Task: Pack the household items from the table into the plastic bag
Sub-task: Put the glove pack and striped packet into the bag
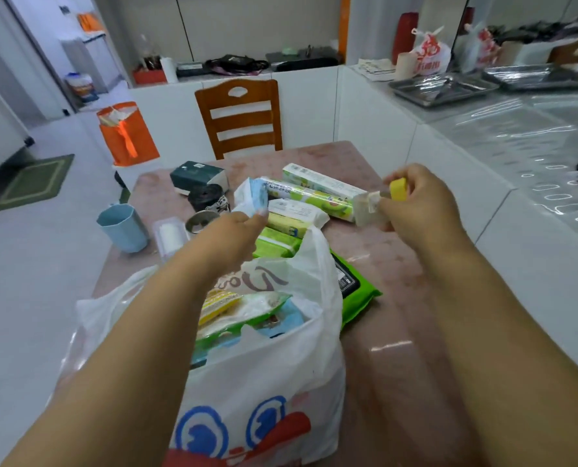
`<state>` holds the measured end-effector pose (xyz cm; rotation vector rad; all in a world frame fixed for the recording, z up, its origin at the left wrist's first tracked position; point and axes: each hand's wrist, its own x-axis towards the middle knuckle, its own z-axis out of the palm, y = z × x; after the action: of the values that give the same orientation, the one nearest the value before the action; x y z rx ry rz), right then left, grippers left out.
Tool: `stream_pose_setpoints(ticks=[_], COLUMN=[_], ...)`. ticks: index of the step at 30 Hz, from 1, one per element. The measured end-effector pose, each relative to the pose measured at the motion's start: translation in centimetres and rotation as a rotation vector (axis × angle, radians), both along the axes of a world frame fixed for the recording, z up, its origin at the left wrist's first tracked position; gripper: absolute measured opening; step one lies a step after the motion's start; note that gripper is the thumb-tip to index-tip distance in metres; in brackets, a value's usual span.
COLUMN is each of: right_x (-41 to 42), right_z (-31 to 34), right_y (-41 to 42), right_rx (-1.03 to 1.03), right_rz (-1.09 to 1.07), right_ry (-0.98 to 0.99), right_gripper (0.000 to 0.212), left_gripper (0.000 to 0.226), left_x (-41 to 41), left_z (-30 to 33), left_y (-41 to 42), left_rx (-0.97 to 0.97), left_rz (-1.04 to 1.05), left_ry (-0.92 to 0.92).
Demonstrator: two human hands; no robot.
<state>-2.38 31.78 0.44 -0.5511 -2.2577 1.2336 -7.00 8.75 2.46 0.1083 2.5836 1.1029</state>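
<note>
A white plastic bag (267,375) with blue and red print stands open at the table's near edge, with several packets inside. My left hand (237,230) pinches a blue and white packet (252,197) above the bag's far rim. My right hand (415,203) grips a small clear pack with a yellow piece (382,200) at the right. Between the hands lie a green roll (314,202), a long white box (318,182), a white wipes pack (294,210) and yellow and green packs (277,241). A green and black pack (355,288) lies beside the bag.
A dark green tissue box (196,175), a black roll (210,197), a metal tin (201,222), a small clear box (169,235) and a blue cup (122,227) sit at the pink table's (399,264) left. A wooden chair (240,116) stands beyond. A white counter (516,156) runs along the right.
</note>
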Motion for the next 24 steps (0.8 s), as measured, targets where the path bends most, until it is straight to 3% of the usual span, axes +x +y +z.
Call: stream_pose_setpoints(ticks=[2,3,7,9,12,15,17,18,21,24], right_x=[0.9,1.2,-0.4,-1.1,-0.8,-0.1,0.1,0.2,0.3,0.5], right_z=[3.6,4.4,2.1,-0.4,-2.1,-2.3,-2.1,-2.0,-2.4,-3.2], right_y=[-4.0,-5.9,-12.0,-13.1,-13.0,-12.3,-12.1,-12.2,-12.3,-12.2], right_rx=[-0.216,-0.185,0.644,0.833,0.940,0.937,0.855,0.791,0.665,0.482], right_rz=[0.332,0.480,0.714,0.777,0.851,0.869,0.860,0.853,0.880,0.840], right_ry=[0.081,0.030,-0.388,-0.622,-0.918,-1.017,-1.054,-1.080,-1.129,-1.208], right_gripper=[0.024,0.025,0.027,0.030,0.033,0.030,0.033,0.036,0.041,0.050], left_gripper=[0.043,0.039,0.030,0.038,0.042,0.045,0.038,0.038,0.052,0.062], left_x=[-0.3,-0.4,0.1,0.8,1.2,1.3,1.4,1.5,1.6,2.1], left_z=[0.0,0.0,0.6,0.7,0.4,0.1,0.0,0.0,-0.5,-0.2], left_y=[-1.1,-1.6,-3.1,-3.8,-5.0,-6.2,-7.2,-7.8,-9.7,-10.5], left_rx=[0.108,0.160,0.247,0.124,-0.239,-0.662,-0.988,-1.058,-0.990,-0.639], left_rz=[0.099,0.145,0.197,0.153,0.094,0.066,0.065,0.093,0.172,0.209], left_ry=[-0.031,-0.042,0.027,0.136,0.366,0.485,0.410,0.331,0.179,0.166])
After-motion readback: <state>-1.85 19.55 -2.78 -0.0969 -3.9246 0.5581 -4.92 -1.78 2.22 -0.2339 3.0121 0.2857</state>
